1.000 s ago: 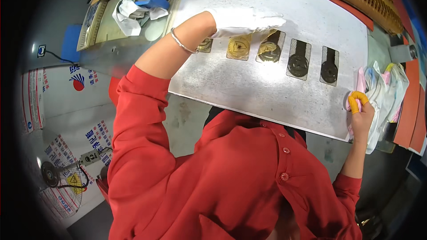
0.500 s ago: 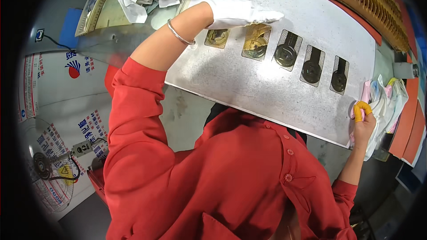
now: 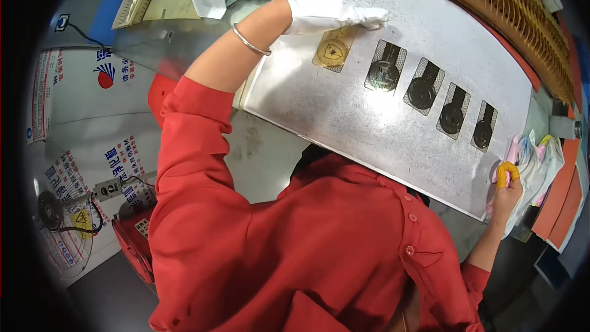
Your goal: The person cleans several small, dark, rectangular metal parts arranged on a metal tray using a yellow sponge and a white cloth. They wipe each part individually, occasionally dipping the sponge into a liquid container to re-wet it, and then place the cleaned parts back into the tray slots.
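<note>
Nearest, your red buttoned shirt (image 3: 319, 240) faces the near edge of the pale grey, speckled flat board (image 3: 344, 110). By its near right corner is your right hand (image 3: 507, 185), its fingers in yellow covers and bent inward; pink cloth (image 3: 495, 175) shows right beside them, but you cannot tell from here whether they grip it. Just right of that hand lie crumpled white cloths (image 3: 527, 175).

Farther in, a slanting row of rectangular plates rests on the board, each with a round motif: four look dark, with meshed surrounds, running from the dark plate at the right end (image 3: 484, 128) to the dark plate nearest the middle (image 3: 385, 66). Left of them, and farther off, lies a plate that looks gold (image 3: 334, 49).

Your left hand (image 3: 335, 15), in a white glove, reaches over that plate's far end, fingers straight and pointing right, not closed; what lies beneath the palm is hidden. A silver bangle (image 3: 249, 42) circles your left wrist.

Far right is a long brown ridged stack (image 3: 491, 18).
</note>
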A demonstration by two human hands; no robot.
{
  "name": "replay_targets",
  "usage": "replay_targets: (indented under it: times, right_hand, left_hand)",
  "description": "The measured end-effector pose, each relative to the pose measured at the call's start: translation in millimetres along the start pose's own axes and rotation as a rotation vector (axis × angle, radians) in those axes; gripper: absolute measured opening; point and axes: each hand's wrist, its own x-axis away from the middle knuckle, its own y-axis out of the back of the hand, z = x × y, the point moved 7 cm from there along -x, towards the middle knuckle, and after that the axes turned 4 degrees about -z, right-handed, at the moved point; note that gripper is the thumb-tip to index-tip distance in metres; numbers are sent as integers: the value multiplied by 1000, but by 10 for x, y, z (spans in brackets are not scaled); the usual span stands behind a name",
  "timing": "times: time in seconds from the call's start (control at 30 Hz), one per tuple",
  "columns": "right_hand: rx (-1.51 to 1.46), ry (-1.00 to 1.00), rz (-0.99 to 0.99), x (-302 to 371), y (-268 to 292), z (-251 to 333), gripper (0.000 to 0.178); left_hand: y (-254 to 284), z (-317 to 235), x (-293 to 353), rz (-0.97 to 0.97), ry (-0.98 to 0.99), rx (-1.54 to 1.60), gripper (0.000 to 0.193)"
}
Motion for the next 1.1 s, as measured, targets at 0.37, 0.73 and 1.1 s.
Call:
replay_targets:
  times: [0.37, 0.73, 1.1]
  right_hand:
    - [151, 191, 320, -111, -832, 1479, 10]
    - [370, -11, -118, -1293, 1093, 1272, 15]
    - [1166, 182, -154, -2513, 2047, 416, 20]
  left_hand:
    - [-319, -183, 52, -121, 225, -798, 74]
    - [-602, -479, -72, -198, -213, -1014, 90]
    - [-569, -305, -216, -110, 131, -741, 74]
